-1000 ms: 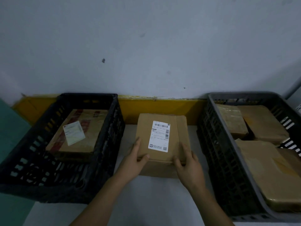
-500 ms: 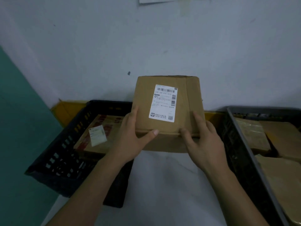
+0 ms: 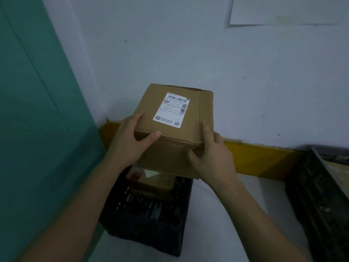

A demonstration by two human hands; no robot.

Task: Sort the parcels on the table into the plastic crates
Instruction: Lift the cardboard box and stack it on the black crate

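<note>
Above the white table (image 3: 236, 214), both the left hand (image 3: 130, 142) and right hand (image 3: 211, 156) grip the labelled parcel (image 3: 175, 125), now lifted over the black crate (image 3: 149, 220), ready for lowering in.

You're standing in what looks like a parcel sorting corner of a small warehouse or courier depot, not anybody's home. Check the cardboard box (image 3: 175, 127) in front of you: it's got a white printed shipping label (image 3: 172, 110) with barcodes stuck on top. Below it there's a black slotted plastic crate (image 3: 151, 220) with another taped parcel (image 3: 153, 179) already sitting inside, and a second grey crate (image 3: 324, 186) at your right edge. They sit on a plain white table (image 3: 236, 214) with a yellow strip (image 3: 264, 157) at the back, against a scuffed white wall (image 3: 245, 72) next to a teal panel (image 3: 37, 110). Bare, dim, utilitarian.
</note>
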